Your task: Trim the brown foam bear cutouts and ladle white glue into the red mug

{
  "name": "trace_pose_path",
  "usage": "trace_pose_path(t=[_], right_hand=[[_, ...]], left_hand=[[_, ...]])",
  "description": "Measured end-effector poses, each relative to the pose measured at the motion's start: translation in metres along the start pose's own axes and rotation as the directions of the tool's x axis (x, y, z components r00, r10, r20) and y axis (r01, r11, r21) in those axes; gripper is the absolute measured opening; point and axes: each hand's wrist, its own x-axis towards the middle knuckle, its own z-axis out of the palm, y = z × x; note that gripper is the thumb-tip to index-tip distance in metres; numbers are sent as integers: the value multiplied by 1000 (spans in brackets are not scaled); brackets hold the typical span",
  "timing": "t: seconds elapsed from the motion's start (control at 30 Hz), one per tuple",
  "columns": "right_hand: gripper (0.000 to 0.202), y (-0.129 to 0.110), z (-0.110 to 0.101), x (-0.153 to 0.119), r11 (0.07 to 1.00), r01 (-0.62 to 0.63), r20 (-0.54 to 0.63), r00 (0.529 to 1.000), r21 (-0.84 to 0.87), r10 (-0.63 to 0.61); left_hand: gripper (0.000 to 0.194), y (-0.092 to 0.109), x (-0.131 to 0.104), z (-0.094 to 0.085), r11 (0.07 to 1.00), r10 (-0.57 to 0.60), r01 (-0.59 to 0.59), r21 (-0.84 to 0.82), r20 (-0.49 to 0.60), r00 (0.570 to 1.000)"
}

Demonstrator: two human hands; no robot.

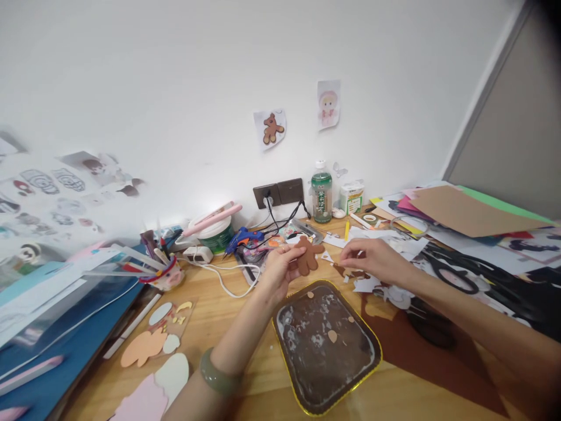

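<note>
A brown bear-shaped cutout [309,257] is pinched between the thumb and fingers of my left hand [277,273], held above the far edge of a dark tray [307,380] with a yellow rim. Small tan cut pieces [332,336] lie on the tray. To the right of the cutout, my right hand [372,257] hovers over paper scraps [367,285] with its fingertips closed together. Whatever those fingertips hold, if anything, is too small to make out. On the wall, a paper picture of a brown bear [272,130] hangs above.
A blue glue gun [245,240] lies behind my left hand, near a green bottle [322,196]. Black scissors [451,275], brown sheet material [429,356] and stacked coloured paper [473,210] are at right. At left are a pen holder [169,278] and pastel cutouts [144,348].
</note>
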Motion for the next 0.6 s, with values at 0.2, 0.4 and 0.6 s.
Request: trace_pose_path(t=[0.2,0.4,0.6], right_hand=[[22,-17,-6,-14,932,-117,-58,988,342,145],[20,-36,-2,-20,900,-106,-91,983,422,159],[17,-49,9,-25,869,-20,-130,987,495,97]], left_hand=[[18,-2,-7,9,1000,-7,7,-6,-4,1000],[19,-1,-15,18,1000,1,-1,-20,-12,1000],[17,2,-22,24,997,33,-34,-72,-7,999]])
